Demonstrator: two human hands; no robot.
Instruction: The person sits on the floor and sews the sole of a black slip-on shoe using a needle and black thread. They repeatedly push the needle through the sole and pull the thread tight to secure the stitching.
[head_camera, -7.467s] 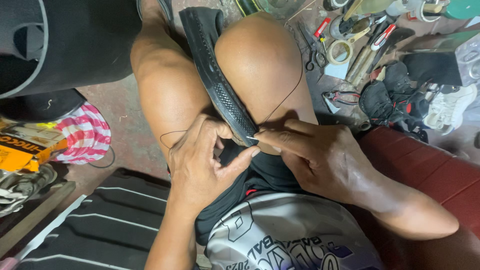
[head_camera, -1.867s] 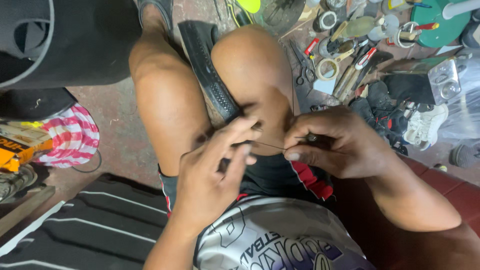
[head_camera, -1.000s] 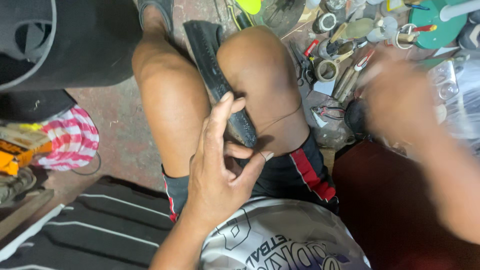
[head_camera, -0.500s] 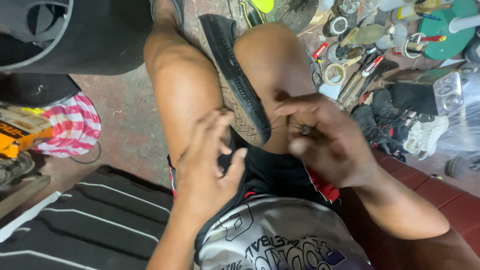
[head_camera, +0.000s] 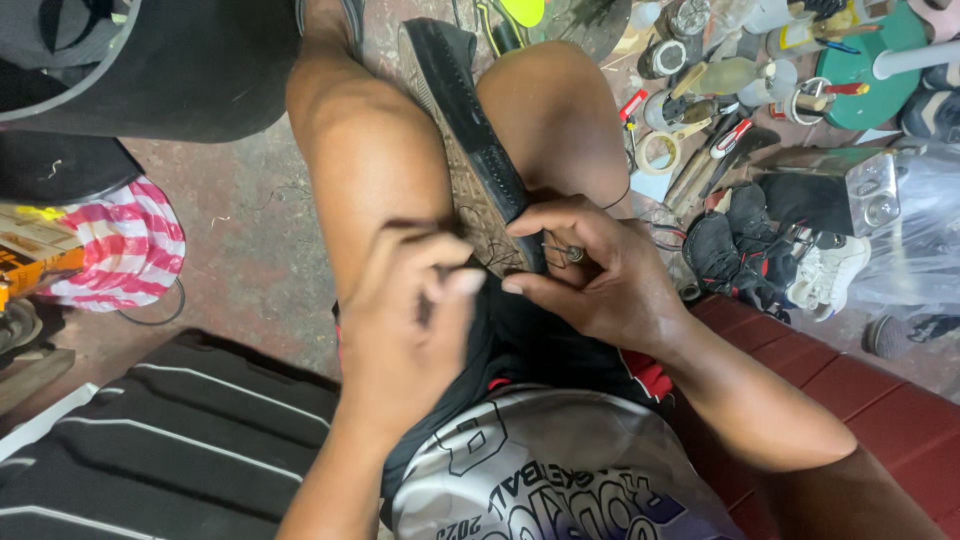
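In the head view, a black shoe (head_camera: 470, 130) is held between the 2 bare knees, with the sole side turned to the left knee and the heel end down near the lap. The right hand (head_camera: 600, 280) is at the lower end of the shoe, on its right side; thumb and fingers are closed on a small metal tool (head_camera: 572, 254), whose tip touches the shoe edge. The left hand (head_camera: 405, 330) is just left of the same end of the shoe. Its fingers are curled together, but it is blurred, so I cannot tell whether it pinches anything. Thin dark thread (head_camera: 490, 258) lies on the sole between the 2 hands.

To the right of the shoe, past the right knee, tape rolls (head_camera: 655, 150), small jars (head_camera: 690, 15) and hand tools (head_camera: 715, 150) lie crowded on the floor, beside a green lid (head_camera: 860, 60) and a metal box (head_camera: 850, 190). Dark shoes (head_camera: 740, 255) lie below them, against a red bench (head_camera: 880, 400).

To the left of the shoe, beyond the left knee, the bare floor (head_camera: 255, 260) gives open room up to a striped pink cloth (head_camera: 125, 245).
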